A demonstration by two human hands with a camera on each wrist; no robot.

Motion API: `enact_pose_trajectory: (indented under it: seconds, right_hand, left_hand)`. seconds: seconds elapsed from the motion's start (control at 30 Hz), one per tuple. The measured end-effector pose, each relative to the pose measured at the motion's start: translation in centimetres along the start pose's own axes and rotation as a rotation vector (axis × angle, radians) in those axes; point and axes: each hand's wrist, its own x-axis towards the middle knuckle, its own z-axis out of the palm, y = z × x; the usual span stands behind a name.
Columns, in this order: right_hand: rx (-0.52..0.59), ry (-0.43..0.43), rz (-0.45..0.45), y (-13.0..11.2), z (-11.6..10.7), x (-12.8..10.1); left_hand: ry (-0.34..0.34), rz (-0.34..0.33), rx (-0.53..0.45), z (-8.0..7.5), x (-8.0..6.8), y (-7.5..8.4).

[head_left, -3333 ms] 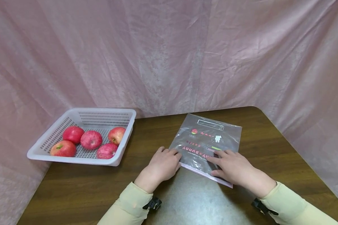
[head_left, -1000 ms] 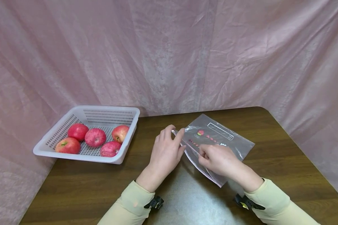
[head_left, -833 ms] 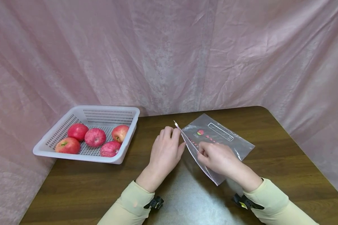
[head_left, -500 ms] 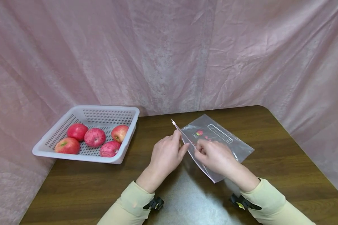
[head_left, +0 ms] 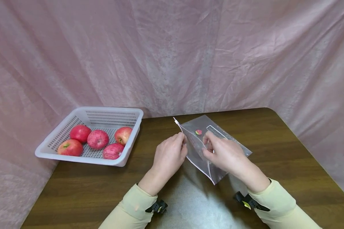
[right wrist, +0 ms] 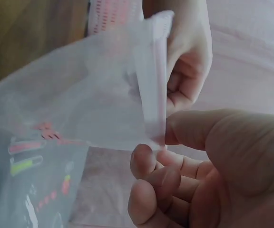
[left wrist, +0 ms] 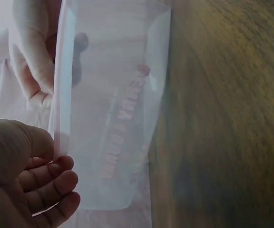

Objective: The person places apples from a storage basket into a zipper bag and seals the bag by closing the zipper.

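Two pale green sleeves (head_left: 136,205) are coming in at the bottom, and a black band (head_left: 157,206) is sitting at each wrist. Past the sleeves, the left hand (head_left: 169,154) is pinching one side of a clear bag's edge with its thumb and finger. The right hand (head_left: 227,154) is pinching the other side of the bag's mouth, and its other fingers are curling in. The clear bag (head_left: 193,149) is slanting between the two hands above the brown table (head_left: 275,159), and its two sides are standing apart at the mouth. A little red strawberry picture (head_left: 198,132) is showing on it. Over to the left, a white basket (head_left: 77,160) is resting on the table. Five red apples (head_left: 98,139) are lying inside. Behind everything, a pink curtain (head_left: 172,57) is hanging in soft folds.
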Motion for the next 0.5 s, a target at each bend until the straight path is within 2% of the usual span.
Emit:
enact_pose_trajectory:
  seconds: [0.3,0.5]
  right_hand:
    - [-0.017,0.033,-0.017,0.6,0.2,1.6]
    - [0.004,0.012,-0.044,0.7,-0.2,1.9]
  left_hand:
    - [-0.024,-0.002,-0.012,-0.2,-0.2,-0.1]
    - [-0.021,0.000,-0.005,-0.4,-0.1,-0.3]
